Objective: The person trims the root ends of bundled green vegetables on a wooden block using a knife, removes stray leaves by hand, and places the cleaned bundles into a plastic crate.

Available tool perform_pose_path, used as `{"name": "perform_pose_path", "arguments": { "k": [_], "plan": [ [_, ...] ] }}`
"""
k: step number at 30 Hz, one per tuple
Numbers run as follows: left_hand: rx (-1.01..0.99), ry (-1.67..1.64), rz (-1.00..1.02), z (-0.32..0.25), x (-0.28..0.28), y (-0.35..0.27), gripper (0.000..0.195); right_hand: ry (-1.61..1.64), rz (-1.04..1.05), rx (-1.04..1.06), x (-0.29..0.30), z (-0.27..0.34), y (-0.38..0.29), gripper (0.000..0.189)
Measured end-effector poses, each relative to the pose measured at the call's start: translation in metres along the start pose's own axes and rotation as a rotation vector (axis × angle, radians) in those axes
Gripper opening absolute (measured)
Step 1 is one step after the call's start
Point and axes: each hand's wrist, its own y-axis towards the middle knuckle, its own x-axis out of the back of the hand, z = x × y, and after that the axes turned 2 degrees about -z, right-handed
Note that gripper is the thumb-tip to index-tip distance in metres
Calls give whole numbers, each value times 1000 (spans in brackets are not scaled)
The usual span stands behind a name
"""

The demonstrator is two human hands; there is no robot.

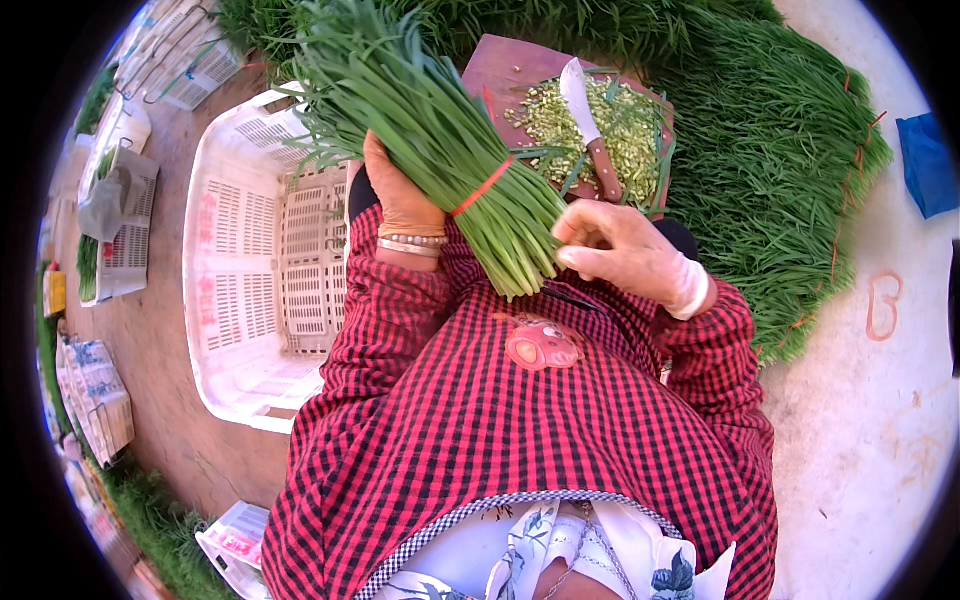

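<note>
My left hand (pixel 405 191) grips a bunch of long green garlic chives (pixel 427 127) from below. A red band (pixel 484 187) goes round the bunch near its pale cut ends, which point down toward my lap. My right hand (pixel 619 247) is at those ends with thumb and fingertips close together; whether it pinches a stem cannot be told. Beyond the bunch, a knife with a wooden handle (pixel 604 169) lies on chopped stem pieces (pixel 637 124) on a reddish cutting board (pixel 499 64).
A white slatted plastic crate (pixel 240 405) stands at my left. Heaped chives (pixel 757 165), some with red bands, lie beyond and right of the board. A blue item (pixel 928 165) lies at the far right. More crates (pixel 139 225) line the far left.
</note>
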Motion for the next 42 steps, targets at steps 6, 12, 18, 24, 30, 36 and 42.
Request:
{"name": "perform_pose_path", "arguments": {
  "k": [6, 12, 18, 24, 30, 36, 42],
  "plan": [
    [-144, 23, -43, -34, 18, 3, 46, 187, -37, -249, 44, -21, -63, 24],
    [-155, 34, -9, -41, 11, 3, 57, -378, -388, -220, 64, -55, -62, 67],
    [5, 277, -13, 21, -37, -22, 47, -420, -379, 218, 11, 18, 59, 120],
    [137, 260, -63, 65, -53, -33, 41, -48, -917, 241, 54, 11, 139, 73],
    [363, 48, 1, 48, -58, -39, 44, 530, -952, 277, 72, -14, 75, 36],
    [309, 143, -26, 55, -53, -48, 40, 714, -871, 146, 89, -40, 45, 42],
    [118, 427, -74, 56, -73, -56, 36, 31, -727, -40, 86, 4, 18, 31]
  ]
}}
